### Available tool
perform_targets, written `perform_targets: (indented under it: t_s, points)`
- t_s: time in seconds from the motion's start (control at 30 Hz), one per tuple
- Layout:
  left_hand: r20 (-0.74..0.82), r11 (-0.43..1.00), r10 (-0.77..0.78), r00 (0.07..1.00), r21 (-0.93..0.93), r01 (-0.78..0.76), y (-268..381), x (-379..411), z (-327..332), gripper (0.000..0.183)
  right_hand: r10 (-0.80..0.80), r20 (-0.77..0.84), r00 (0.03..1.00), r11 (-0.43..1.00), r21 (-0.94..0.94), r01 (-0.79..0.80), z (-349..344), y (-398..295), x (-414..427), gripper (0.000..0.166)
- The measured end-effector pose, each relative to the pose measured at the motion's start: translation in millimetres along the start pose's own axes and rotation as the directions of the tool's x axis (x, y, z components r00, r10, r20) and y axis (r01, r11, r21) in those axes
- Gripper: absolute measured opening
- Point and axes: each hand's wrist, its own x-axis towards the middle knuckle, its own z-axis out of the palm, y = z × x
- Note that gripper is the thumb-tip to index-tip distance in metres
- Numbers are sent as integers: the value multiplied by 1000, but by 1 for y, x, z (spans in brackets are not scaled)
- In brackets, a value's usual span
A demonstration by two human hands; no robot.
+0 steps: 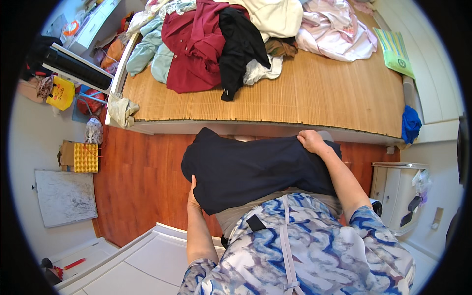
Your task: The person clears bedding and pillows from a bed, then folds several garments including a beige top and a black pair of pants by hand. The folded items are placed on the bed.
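A dark navy garment (254,162) lies stretched sideways across my lap. My left hand (193,195) grips its left edge, with the thumb on top and the other fingers hidden beneath the cloth. At the upper right edge, my right hand (311,142) pinches the fabric. Which kind of garment it is cannot be told from its folded shape. Ahead on the bamboo mat (313,96) are a dark red button shirt (195,51), a black garment (243,48) and a pale green one (147,51), heaped together.
Cream cloth (276,18) and a pale pink garment (335,33) continue the heap. A beige cloth (123,110) hangs at the bed's left corner, a blue cloth (411,124) at its right. A white cabinet (398,195) stands right; a yellow box (86,157) and whiteboard (66,199) are left.
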Motion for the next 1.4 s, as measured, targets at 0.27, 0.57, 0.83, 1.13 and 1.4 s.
perform_targets:
  t_s: [0.27,0.57,0.83,1.13,1.4]
  points:
    - [-127,987,-42,991,147,60,-20,11,6,76,9,19,1000,1000,-19,-9,6,2,-1,25]
    - [-259,758,325,909,646,-88,68,-100,25,56,-24,-91,996,999,38,27,-13,16,-3,24]
    - [-239,404,559,794,915,-9,121,-155,18,51,-219,149,964,973,103,205,7,-22,1,24]
    - [456,-502,641,617,858,-113,8,-58,83,49,-86,-378,922,972,171,161,-62,23,-65,18]
    - [656,-869,23,755,386,-309,-72,-9,167,55,419,-244,875,843,463,-275,-29,105,-180,27]
